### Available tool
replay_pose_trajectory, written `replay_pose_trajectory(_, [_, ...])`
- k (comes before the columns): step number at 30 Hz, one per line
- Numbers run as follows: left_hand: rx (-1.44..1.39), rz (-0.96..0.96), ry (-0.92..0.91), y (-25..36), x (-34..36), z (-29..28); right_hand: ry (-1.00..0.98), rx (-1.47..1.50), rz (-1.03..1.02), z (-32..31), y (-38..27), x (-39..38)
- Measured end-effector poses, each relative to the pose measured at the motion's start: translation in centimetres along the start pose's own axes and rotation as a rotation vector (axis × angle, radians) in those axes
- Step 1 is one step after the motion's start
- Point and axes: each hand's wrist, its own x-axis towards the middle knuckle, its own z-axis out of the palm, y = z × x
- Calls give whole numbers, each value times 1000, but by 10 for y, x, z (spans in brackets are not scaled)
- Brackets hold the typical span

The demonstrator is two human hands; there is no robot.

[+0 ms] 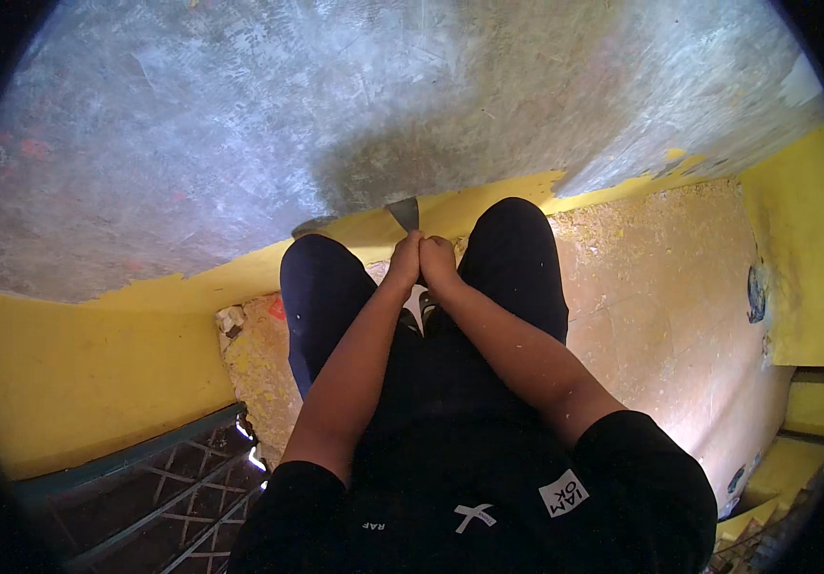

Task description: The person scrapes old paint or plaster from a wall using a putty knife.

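Left hand (404, 260) and right hand (437, 263) clenched together round scraper (404, 212) handle, between knees. Blade far of hands, at edge of yellow paint (96, 373) under scraped grey wall (240, 124). Tool looks stiff, light; handle probably short, mostly hidden. Grip handle, not blade.

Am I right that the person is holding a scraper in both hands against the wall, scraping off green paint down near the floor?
Not quite: the paint is yellow, not green. The head view shows the left hand and right hand clasped together on the scraper, its blade at the ragged edge where the yellow paint meets the bare grey wall, low down near the floor.
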Motion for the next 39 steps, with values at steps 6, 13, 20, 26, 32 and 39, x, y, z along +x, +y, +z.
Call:
replay_pose_trajectory(6, [83, -73, -17, 0, 8, -4, 23, 161, 151, 9, 18, 18])
replay_pose_trajectory(13, [93, -299, -123, -9, 31, -23, -55, 347, 480, 22, 22, 25])
replay_pose_trajectory(20, [52, -346, -180, -24, 34, -16, -50, 118, 437, 7, 24, 26])
replay_pose_trajectory(26, [112, -397, -217, -25, 37, -4, -89, 282, 424, 1, 56, 52])
replay_pose_trajectory(32, [152, -38, -25, -38, 33, -24, 116, -96, 170, 12, 25, 15])
replay_pose_trajectory(39, [177, 255, -9, 6, -4, 2, 66, -52, -128, -11, -4, 7])
